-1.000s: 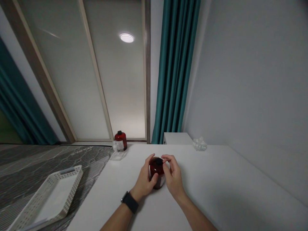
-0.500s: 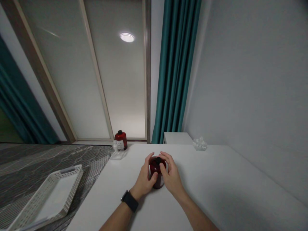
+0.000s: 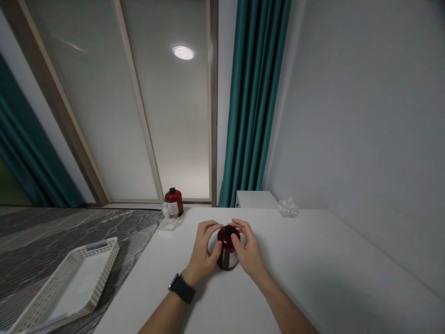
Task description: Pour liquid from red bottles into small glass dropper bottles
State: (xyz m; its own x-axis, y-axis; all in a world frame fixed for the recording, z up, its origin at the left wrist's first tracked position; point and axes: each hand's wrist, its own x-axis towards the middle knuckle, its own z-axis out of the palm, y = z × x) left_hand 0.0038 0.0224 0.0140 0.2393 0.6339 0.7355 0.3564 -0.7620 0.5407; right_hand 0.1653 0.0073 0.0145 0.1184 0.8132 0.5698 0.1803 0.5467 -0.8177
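A dark red bottle (image 3: 227, 253) with a black cap and a pale label stands upright on the white table (image 3: 306, 278). Around its left side curls my left hand (image 3: 203, 246), thumb at the near edge and fingertips at the shoulder; a gap shows between palm and bottle. My right hand (image 3: 251, 253) grips the other side, thumb on the shoulder near the cap and fingers partly hidden behind. A black watch (image 3: 182, 288) is on my left wrist.
At the table's far left corner stands another red bottle (image 3: 174, 202) beside clear plastic packaging (image 3: 169, 221). Crumpled clear plastic (image 3: 288, 208) lies near the far edge. A white perforated basket (image 3: 99, 283) is left of the table. Behind is a low white cabinet (image 3: 256, 198).
My left hand has shifted left and loosened, its thumb coming off the bottle's front. More of the bottle's label shows now. The right hand has barely moved.
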